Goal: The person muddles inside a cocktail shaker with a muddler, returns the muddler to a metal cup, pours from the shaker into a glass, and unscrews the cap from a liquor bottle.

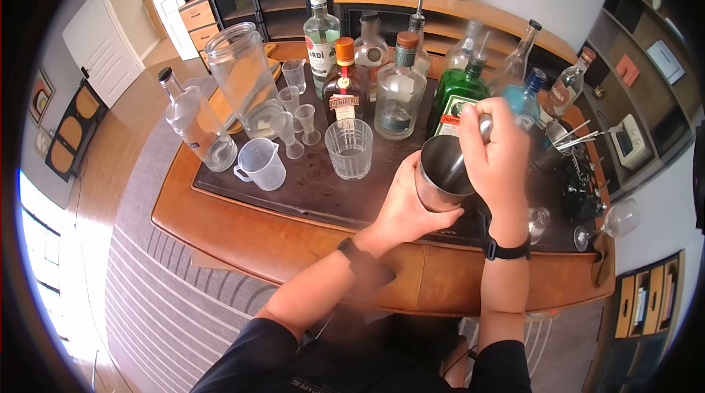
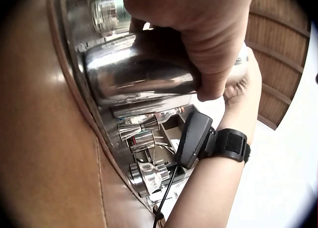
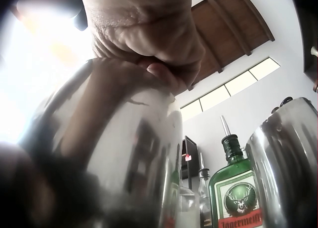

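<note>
My left hand (image 1: 411,202) wraps round the side of a steel shaker tin (image 1: 433,195), tilted with its mouth up. In the left wrist view the tin (image 2: 134,71) lies across the picture under the fingers. My right hand (image 1: 499,162) is over the tin's mouth, fingers curled round a metal muddler (image 1: 485,126). Its rounded top shows above the fist and its lower part reaches into the tin. In the right wrist view the right hand (image 3: 149,34) is above the tin's rim, and the muddler is hidden. A green Jägermeister bottle (image 1: 459,92) stands just behind.
A ribbed glass (image 1: 349,149), a plastic measuring jug (image 1: 261,164) and small plastic cups stand left. Behind are several liquor bottles and a large glass jar (image 1: 246,77). To the right are a second steel tin (image 3: 288,163), a jigger (image 2: 139,128) and a wine glass (image 1: 621,218).
</note>
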Demonstrator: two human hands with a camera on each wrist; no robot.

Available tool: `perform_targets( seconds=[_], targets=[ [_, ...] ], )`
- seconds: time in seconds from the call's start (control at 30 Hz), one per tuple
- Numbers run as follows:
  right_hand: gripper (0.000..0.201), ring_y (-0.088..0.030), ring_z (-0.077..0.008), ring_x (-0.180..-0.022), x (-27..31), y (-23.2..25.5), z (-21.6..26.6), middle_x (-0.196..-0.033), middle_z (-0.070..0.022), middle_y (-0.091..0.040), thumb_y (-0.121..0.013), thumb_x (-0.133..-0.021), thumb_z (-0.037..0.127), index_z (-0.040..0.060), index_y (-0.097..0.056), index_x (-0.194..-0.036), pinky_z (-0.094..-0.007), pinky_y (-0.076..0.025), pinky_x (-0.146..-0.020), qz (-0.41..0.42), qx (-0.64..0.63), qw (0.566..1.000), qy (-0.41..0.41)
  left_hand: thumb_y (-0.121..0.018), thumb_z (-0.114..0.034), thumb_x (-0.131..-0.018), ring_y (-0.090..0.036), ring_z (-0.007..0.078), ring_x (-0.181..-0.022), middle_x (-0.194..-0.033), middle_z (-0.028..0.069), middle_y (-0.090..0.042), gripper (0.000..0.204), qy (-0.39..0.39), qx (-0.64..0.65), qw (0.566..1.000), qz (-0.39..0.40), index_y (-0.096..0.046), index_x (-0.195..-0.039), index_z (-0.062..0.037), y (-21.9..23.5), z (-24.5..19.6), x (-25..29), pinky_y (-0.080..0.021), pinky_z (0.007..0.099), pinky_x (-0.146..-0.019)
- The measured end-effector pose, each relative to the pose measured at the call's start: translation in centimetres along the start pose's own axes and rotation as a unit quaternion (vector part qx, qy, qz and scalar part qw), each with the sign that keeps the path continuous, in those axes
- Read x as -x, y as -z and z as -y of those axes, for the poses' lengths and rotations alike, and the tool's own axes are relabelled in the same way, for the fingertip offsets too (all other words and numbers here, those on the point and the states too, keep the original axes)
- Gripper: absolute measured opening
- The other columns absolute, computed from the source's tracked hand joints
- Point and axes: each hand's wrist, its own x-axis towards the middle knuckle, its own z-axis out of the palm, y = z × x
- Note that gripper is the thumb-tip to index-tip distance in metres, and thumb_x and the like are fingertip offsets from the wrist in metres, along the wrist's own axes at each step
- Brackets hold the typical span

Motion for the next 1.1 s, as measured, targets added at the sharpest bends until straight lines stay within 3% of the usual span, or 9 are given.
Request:
perform_targets(
  seconds=[0.1, 0.17, 0.4, 0.47, 0.57, 0.8, 0.9, 0.97, 1.1],
  targets=[
    [0.013, -0.049, -0.0065, -0.052, 0.1, 0.0, 0.1, -0.060, -0.0024, -0.056, -0.067, -0.099, 0.014, 0.0039, -0.062, -0.092, -0.0284, -0.038, -0.049, -0.024, -0.029, 0.999, -0.021, -0.095, -0.023, -0.062, -0.054, 0.0272, -0.127, -0.135, 0.0177, -0.052, 0.108, 0.006, 0.008, 1.000, 0.016, -0.032, -0.145, 0.0040, 0.1, 0.5, -0.3, -0.044, 0.0407, -0.109],
    [0.014, -0.048, -0.0058, -0.052, 0.0, -0.1, -0.2, -0.060, -0.0016, -0.054, -0.067, -0.099, 0.014, 0.0037, -0.061, -0.092, -0.0280, -0.038, -0.049, -0.005, 0.000, 1.000, 0.019, -0.095, -0.023, -0.062, -0.054, 0.0272, -0.127, -0.135, 0.0176, -0.052, 0.108, 0.011, 0.025, 0.999, 0.033, -0.032, -0.145, 0.0040, 0.0, 0.8, -0.4, -0.044, 0.0407, -0.109],
    [0.014, -0.046, -0.0056, -0.052, 0.0, 0.0, -0.2, -0.060, -0.0011, -0.053, -0.066, -0.100, 0.013, 0.0030, -0.061, -0.092, -0.0273, -0.036, -0.049, -0.030, -0.026, 0.999, -0.009, -0.095, -0.022, -0.063, -0.053, 0.0268, -0.128, -0.136, 0.0178, -0.052, 0.107, -0.004, 0.028, 1.000, 0.009, -0.032, -0.145, 0.0044, 0.0, -0.3, 0.0, -0.044, 0.0405, -0.109],
    [0.014, -0.047, -0.0047, -0.054, -0.1, 0.1, -0.3, -0.061, -0.0007, -0.055, -0.066, -0.100, 0.013, 0.0032, -0.060, -0.092, -0.0259, -0.038, -0.049, -0.007, 0.002, 1.000, 0.020, -0.095, -0.022, -0.063, -0.053, 0.0269, -0.128, -0.136, 0.0179, -0.052, 0.107, -0.001, 0.019, 1.000, -0.005, -0.032, -0.145, 0.0046, 0.0, -0.4, 0.0, -0.044, 0.0406, -0.109],
    [0.014, -0.048, -0.0044, -0.055, -0.1, 0.2, -0.3, -0.063, -0.0010, -0.056, -0.066, -0.100, 0.013, 0.0034, -0.060, -0.092, -0.0256, -0.038, -0.050, 0.015, 0.016, 1.000, -0.005, -0.095, -0.023, -0.063, -0.053, 0.0273, -0.128, -0.136, 0.0184, -0.052, 0.108, -0.005, 0.017, 1.000, 0.009, -0.032, -0.145, 0.0050, 0.1, -0.3, -0.1, -0.044, 0.0406, -0.109],
    [0.014, -0.050, -0.0045, -0.057, 0.1, 0.3, 0.4, -0.064, -0.0015, -0.057, -0.066, -0.100, 0.014, 0.0035, -0.060, -0.092, -0.0259, -0.040, -0.052, -0.011, -0.037, 0.999, -0.030, -0.095, -0.023, -0.063, -0.054, 0.0278, -0.127, -0.135, 0.0188, -0.052, 0.107, 0.002, -0.007, 1.000, -0.008, -0.032, -0.145, 0.0053, 0.0, -0.3, 0.1, -0.044, 0.0405, -0.109],
    [0.015, -0.052, -0.0045, -0.059, -0.1, 0.8, 0.0, -0.066, -0.0014, -0.059, -0.065, -0.101, 0.015, 0.0038, -0.060, -0.093, -0.0252, -0.042, -0.054, 0.032, 0.030, 0.999, -0.008, -0.095, -0.023, -0.063, -0.054, 0.0278, -0.127, -0.135, 0.0190, -0.052, 0.107, 0.002, 0.000, 1.000, -0.008, -0.032, -0.145, 0.0055, -0.1, -0.3, 0.2, -0.044, 0.0404, -0.109],
    [0.012, -0.054, -0.0091, -0.052, -0.2, 1.0, 0.0, -0.065, -0.0056, -0.062, -0.068, -0.098, 0.012, 0.0047, -0.060, -0.095, -0.0287, -0.042, -0.049, 0.002, -0.011, 1.000, -0.023, -0.095, -0.023, -0.063, -0.054, 0.0279, -0.127, -0.135, 0.0190, -0.052, 0.108, 0.000, 0.002, 1.000, -0.014, -0.031, -0.145, 0.0056, -0.1, -0.4, 0.3, -0.044, 0.0405, -0.109],
    [0.012, -0.055, -0.0102, -0.052, -0.1, 0.8, 0.0, -0.065, -0.0065, -0.061, -0.068, -0.098, 0.012, 0.0046, -0.060, -0.095, -0.0292, -0.042, -0.049, 0.010, -0.013, 1.000, -0.022, -0.095, -0.023, -0.063, -0.054, 0.0274, -0.128, -0.135, 0.0185, -0.052, 0.107, 0.000, -0.010, 1.000, -0.010, -0.031, -0.145, 0.0056, -0.1, -0.4, 0.2, -0.044, 0.0404, -0.109]
  ],
)
